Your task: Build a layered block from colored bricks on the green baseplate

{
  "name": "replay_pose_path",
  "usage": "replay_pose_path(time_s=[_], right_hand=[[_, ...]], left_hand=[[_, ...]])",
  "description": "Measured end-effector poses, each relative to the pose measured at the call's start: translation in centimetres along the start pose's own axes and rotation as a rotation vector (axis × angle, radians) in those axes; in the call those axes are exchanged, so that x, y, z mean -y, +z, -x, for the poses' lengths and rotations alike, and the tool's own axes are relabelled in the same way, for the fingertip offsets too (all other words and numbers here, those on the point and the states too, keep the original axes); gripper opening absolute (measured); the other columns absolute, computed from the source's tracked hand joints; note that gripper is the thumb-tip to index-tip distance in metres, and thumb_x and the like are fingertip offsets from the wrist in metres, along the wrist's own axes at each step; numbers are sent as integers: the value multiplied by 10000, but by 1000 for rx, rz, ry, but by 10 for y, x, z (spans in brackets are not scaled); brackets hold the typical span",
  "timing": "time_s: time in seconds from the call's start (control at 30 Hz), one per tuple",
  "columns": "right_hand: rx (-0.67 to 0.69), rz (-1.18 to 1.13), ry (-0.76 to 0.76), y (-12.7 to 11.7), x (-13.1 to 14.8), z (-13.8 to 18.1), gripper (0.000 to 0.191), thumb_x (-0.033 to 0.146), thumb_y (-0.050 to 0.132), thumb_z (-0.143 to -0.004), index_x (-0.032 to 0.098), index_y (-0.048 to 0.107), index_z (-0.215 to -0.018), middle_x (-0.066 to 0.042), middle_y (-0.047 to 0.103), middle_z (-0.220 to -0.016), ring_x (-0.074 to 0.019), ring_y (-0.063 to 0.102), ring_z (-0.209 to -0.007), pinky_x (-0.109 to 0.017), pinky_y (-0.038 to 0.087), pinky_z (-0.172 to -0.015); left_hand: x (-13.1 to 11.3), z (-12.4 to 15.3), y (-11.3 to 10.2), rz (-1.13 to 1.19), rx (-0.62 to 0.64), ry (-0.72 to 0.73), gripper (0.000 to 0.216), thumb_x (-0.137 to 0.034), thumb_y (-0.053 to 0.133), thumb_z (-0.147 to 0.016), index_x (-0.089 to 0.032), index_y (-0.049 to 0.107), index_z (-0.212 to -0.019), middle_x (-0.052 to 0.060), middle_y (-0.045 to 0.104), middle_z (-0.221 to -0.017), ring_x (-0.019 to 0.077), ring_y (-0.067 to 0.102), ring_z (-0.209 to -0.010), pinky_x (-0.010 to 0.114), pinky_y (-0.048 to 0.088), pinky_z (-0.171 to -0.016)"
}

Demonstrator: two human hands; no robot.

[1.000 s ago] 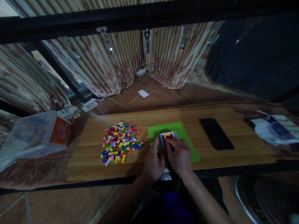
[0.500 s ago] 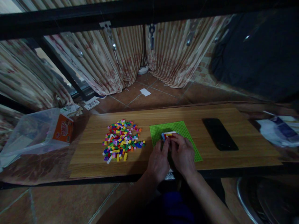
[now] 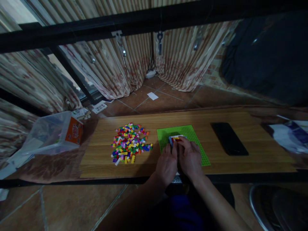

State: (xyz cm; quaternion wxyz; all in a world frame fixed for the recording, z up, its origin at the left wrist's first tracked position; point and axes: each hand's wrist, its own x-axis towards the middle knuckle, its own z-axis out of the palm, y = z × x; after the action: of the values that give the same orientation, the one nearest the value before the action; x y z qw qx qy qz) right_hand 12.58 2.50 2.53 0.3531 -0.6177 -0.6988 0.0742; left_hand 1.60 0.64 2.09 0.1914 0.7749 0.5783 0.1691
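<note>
A small structure of toy bricks, with white, red, yellow and light blue parts, stands on the green studded baseplate. My left hand is closed at its near left side, fingertips pressed against the bricks. From the right, my right hand curls its fingers and thumb onto the same structure, close beside the left fingers. My hands cover the near side of the bricks, so any single piece between the fingertips is hidden. Left of the baseplate lies a loose pile of small coloured bricks.
The wooden board carries a black phone-like slab on the right. A clear plastic box with an orange label stands at the left. A white and blue package lies at the far right. Curtains hang behind.
The whole view has shifted slightly, so things appear a little farther right. My left fingers look straighter along the brick structure; my right hand remains on it.
</note>
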Motion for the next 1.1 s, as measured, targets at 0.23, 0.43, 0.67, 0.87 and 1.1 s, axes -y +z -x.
replay_pose_path(time_s=[0.23, 0.43, 0.67, 0.87, 1.1], right_hand=[[-108, -68, -4, -18, -5, 11, 281, 264, 421, -913, 175, 642, -1062, -108, 706, -1043, -243, 610, -914, -438, 468, -867], [-103, -105, 32, -36, -16, 43, 246, 279, 460, -908, 178, 639, -1044, -92, 715, -988, -239, 630, -896, -424, 503, -830], [-22, -95, -5, -34, -21, 90, 235, 272, 479, -921, 199, 650, -1065, -76, 718, -1003, -222, 654, -922, -404, 515, -841], [76, -117, -84, -24, -15, 111, 233, 275, 479, -924, 216, 655, -1066, -67, 723, -1008, -229, 665, -927, -417, 516, -832], [166, -189, -197, -6, 8, 98, 228, 287, 484, -925, 204, 659, -1046, -75, 721, -986, -234, 663, -914, -423, 501, -851]], left_hand=[[3, 2, 2, -41, -3, 42, 702, -20, 411, -800, -132, 213, -1464, 179, 510, -1262, 269, 529, -1167, 400, 472, -969], [9, 10, -2, 110, -93, 80, 860, 62, 393, -722, -201, 123, -1494, 157, 457, -1395, 239, 474, -1274, 401, 429, -1051], [29, 55, -7, 143, -186, 166, 683, -38, 356, -859, -204, 168, -1495, 126, 452, -1431, 216, 433, -1321, 409, 409, -1086], [61, 109, -8, 88, -283, 99, 466, -147, 372, -915, -141, 409, -1380, 143, 558, -1327, 208, 548, -1212, 358, 491, -1002], [90, 137, -35, 30, -467, -120, 339, -125, 418, -897, -168, 542, -1209, 90, 645, -1137, 174, 605, -1082, 314, 509, -952]])
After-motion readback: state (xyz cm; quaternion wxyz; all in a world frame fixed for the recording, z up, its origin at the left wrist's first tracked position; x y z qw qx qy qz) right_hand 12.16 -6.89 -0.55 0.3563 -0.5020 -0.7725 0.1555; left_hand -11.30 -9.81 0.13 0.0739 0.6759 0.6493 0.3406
